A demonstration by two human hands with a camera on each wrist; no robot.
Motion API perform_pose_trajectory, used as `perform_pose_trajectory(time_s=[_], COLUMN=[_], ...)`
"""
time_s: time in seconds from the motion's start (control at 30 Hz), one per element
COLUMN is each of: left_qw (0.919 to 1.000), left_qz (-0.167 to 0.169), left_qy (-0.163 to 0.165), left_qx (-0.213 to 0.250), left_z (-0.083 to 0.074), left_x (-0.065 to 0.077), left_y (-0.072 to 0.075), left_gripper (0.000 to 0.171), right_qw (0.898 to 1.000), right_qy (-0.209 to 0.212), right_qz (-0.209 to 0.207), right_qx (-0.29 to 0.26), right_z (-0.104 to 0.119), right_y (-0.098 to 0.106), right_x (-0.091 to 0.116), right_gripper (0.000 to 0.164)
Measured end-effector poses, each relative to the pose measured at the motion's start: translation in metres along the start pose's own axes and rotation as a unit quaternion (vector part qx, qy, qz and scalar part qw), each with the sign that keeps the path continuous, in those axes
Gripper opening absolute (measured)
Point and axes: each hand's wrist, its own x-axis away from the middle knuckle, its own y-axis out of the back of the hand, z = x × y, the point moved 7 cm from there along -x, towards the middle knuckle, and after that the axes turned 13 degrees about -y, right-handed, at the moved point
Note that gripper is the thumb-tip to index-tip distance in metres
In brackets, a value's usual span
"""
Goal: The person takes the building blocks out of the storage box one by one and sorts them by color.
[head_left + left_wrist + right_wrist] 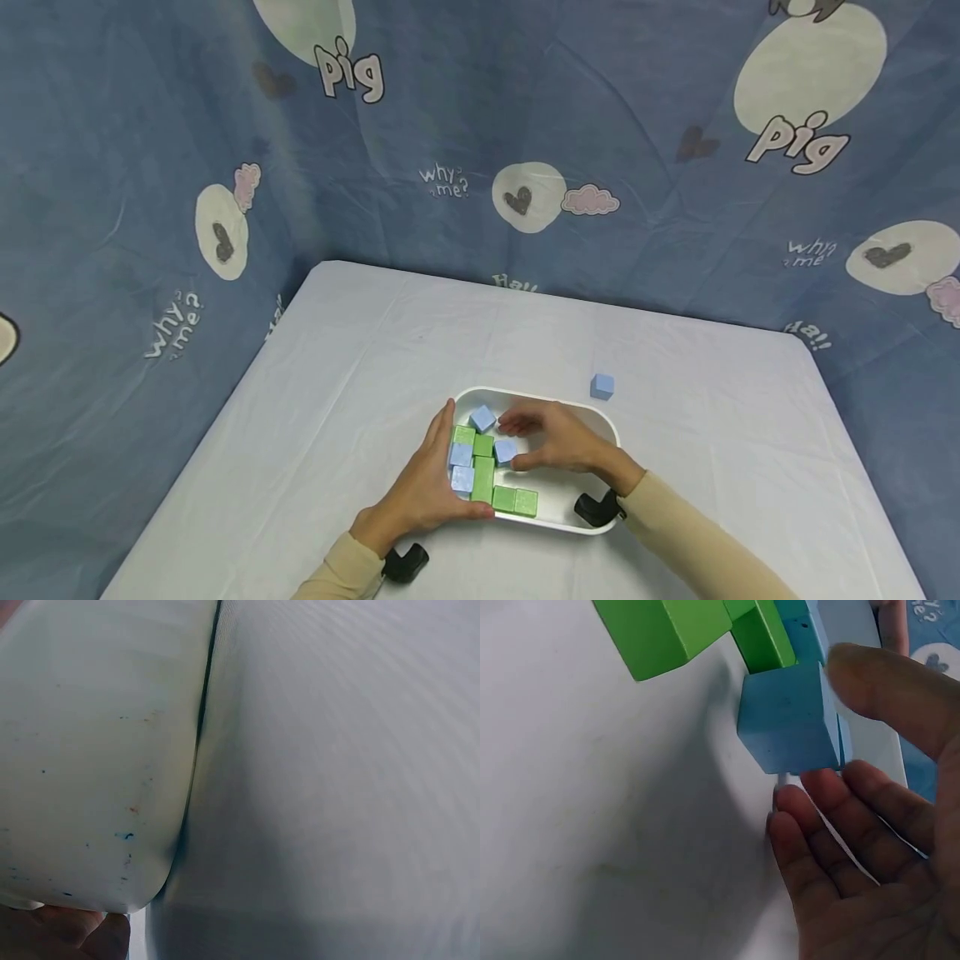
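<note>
In the head view my left hand (429, 483) grips the left end of a white tray (551, 523), its thumb along the near rim. Fingertips also show against the tray wall (90, 772) in the left wrist view. Inside the tray, my right hand (558, 437) is spread beside a blue cube (505, 452). The right wrist view has this blue cube (789, 720) between thumb and fingers, with the fingers apart below it. Another blue cube (482, 418) sits tilted at the back left. Several green blocks (483, 477) and blue cubes (462, 479) stand at the left.
A single blue cube (602, 386) lies on the white-covered table (720, 433) behind the tray. Two green cubes (515, 500) sit by the tray's near wall. A blue printed curtain (450, 100) hangs behind and at the left. Black wrist devices (596, 508) are on both arms.
</note>
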Motion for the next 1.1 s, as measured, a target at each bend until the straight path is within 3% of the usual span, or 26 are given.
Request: perform_pose_trajectory(time_s=[0.4, 0.6, 0.77, 1.1], left_qw=[1.0000, 1.0000, 1.0000, 1.0000], left_qz=[-0.003, -0.003, -0.001, -0.002], left_qy=[-0.002, -0.004, -0.002, 0.003], left_qx=[0.000, -0.003, 0.000, 0.000], left_z=[0.001, 0.001, 0.000, -0.001], left_x=[0.001, 0.001, -0.001, -0.001], left_y=[-0.001, -0.001, -0.001, 0.000], left_gripper=[0.156, 0.156, 0.157, 0.156], right_qw=[0.995, 0.992, 0.994, 0.999], right_qy=[0.010, 0.031, 0.038, 0.021], right_qz=[0.003, -0.006, -0.012, -0.027], right_qx=[0.101, 0.119, 0.101, -0.001], right_z=[0.002, 0.004, 0.004, 0.018], right_y=[-0.009, -0.009, -0.005, 0.017], right_x=[0.000, 0.000, 0.001, 0.012], right_gripper=[0.043, 0.036, 0.032, 0.028])
